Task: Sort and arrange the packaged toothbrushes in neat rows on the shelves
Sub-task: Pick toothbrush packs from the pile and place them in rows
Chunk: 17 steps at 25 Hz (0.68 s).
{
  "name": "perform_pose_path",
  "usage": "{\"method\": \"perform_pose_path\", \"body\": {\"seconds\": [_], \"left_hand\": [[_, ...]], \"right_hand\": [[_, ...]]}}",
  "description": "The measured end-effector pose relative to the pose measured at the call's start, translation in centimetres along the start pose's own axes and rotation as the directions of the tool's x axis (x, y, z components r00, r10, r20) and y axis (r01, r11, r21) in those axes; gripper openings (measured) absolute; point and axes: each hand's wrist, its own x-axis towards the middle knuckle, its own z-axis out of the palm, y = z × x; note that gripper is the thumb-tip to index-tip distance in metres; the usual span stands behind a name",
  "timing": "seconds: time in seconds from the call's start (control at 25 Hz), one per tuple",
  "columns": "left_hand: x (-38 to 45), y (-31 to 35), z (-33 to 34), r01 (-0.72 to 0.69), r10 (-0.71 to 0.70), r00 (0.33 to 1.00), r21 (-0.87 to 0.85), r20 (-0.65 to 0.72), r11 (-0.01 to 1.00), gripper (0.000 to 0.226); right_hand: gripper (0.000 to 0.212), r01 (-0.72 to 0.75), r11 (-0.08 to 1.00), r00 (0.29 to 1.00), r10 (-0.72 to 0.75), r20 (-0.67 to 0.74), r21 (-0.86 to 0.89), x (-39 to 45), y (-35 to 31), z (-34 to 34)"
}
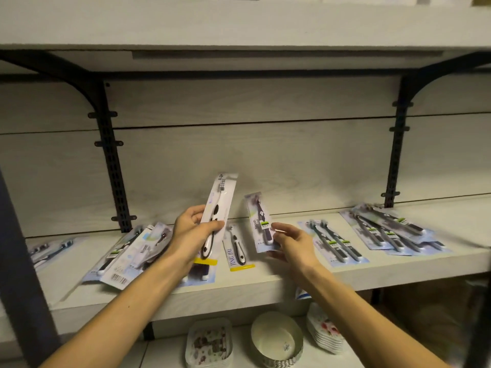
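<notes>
My left hand [190, 229] grips a white-and-black toothbrush pack [216, 216] with a yellow bottom strip, tilted up above the pale shelf [265, 277]. My right hand [291, 241] pinches a smaller blue-tinted toothbrush pack [259, 221] by its lower end, raised over the shelf middle. Between the hands a similar yellow-strip pack [237, 251] lies flat. A loose heap of packs [132, 251] lies at the left. A double-brush pack [333, 241] and an overlapping pile of packs [390, 229] lie at the right.
Black brackets and slotted uprights [114, 166] [398, 150] hold the upper shelf [239, 25] overhead. On the lower level stand a patterned tray [208, 343], a round tin [276, 341] and stacked floral plates [325, 333]. A dark post [24, 274] rises at the left.
</notes>
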Motion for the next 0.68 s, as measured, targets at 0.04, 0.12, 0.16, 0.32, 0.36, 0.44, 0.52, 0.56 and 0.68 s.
{"method": "perform_pose_path", "body": {"seconds": [0.04,0.12,0.16,0.32,0.36,0.44,0.52,0.56,0.68], "left_hand": [[-0.1,0.2,0.9,-0.009,0.009,1.0,0.006,0.006,1.0,0.048],[-0.3,0.2,3.4,-0.003,0.003,1.0,-0.006,0.018,1.0,0.047],[-0.5,0.0,4.7,0.005,-0.004,1.0,-0.014,0.023,1.0,0.045],[-1.2,-1.2,10.1,0.059,-0.058,0.998,-0.019,0.04,0.998,0.037],[-1.4,-1.5,11.2,0.067,-0.066,0.997,-0.018,0.048,0.998,0.038],[-1.8,-1.7,13.4,0.073,-0.072,0.995,-0.012,0.063,0.997,0.039],[-2.0,-1.8,15.0,0.077,-0.076,0.995,-0.005,0.07,0.997,0.042],[-2.1,-1.9,15.4,0.082,-0.081,0.994,-0.02,0.07,0.996,0.044],[-2.6,-2.2,15.4,0.072,-0.069,0.995,-0.046,0.071,0.996,0.05]], "right_hand": [[0.026,0.041,0.998,0.999,-0.042,-0.023,-0.04,-0.2,0.0,-0.6],[0.03,0.132,0.979,0.988,-0.142,-0.054,-0.154,-0.6,-0.4,-3.0],[0.032,0.168,0.964,0.981,-0.184,-0.061,-0.208,-0.8,-0.9,-4.5],[0.036,0.184,0.949,0.973,-0.212,-0.087,-0.258,-1.3,-3.0,-11.0],[0.035,0.173,0.949,0.976,-0.201,-0.085,-0.262,-1.3,-3.2,-12.2],[0.035,0.173,0.942,0.975,-0.205,-0.087,-0.287,-1.2,-3.0,-14.8],[0.033,0.161,0.944,0.974,-0.199,-0.105,-0.289,-0.8,-2.6,-16.6],[0.032,0.147,0.952,0.977,-0.182,-0.109,-0.268,-0.5,-2.4,-17.2],[0.031,0.116,0.981,0.987,-0.132,-0.096,-0.156,0.4,-2.7,-17.9]]}}
